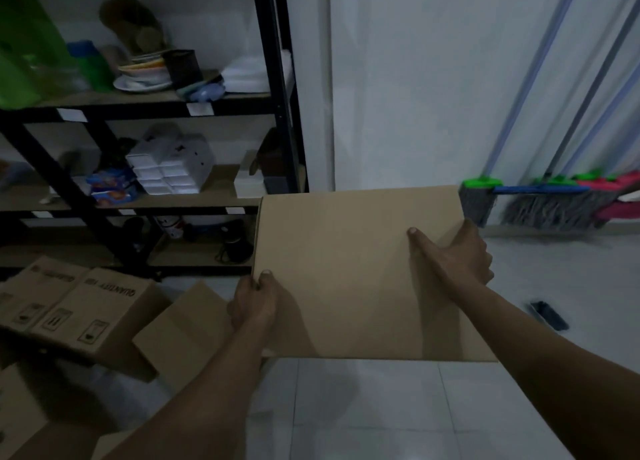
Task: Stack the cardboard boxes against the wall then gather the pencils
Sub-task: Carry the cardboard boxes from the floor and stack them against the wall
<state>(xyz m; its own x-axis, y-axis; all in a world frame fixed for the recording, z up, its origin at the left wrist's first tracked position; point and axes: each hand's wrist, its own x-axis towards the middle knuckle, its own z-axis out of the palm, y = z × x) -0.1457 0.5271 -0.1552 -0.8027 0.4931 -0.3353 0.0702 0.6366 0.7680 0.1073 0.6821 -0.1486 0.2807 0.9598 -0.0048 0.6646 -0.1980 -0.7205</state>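
A plain brown cardboard box point(346, 269) is held in the air above the tiled floor, in front of the white wall point(433, 79). My left hand point(254, 300) grips its left edge, thumb on top. My right hand point(457, 255) grips its right edge, thumb lying across the top face. More cardboard boxes lie at the lower left: a printed one point(86, 310) tilted on others, a plain one point(183, 335) beside it, and another point(17, 411) at the frame's corner. No pencils are visible.
A black metal shelf rack point(277, 96) with dishes, white packages and bags stands at the left. Brooms and mops point(554, 200) lean on the wall at the right. A small dark object point(549, 316) lies on the floor tiles.
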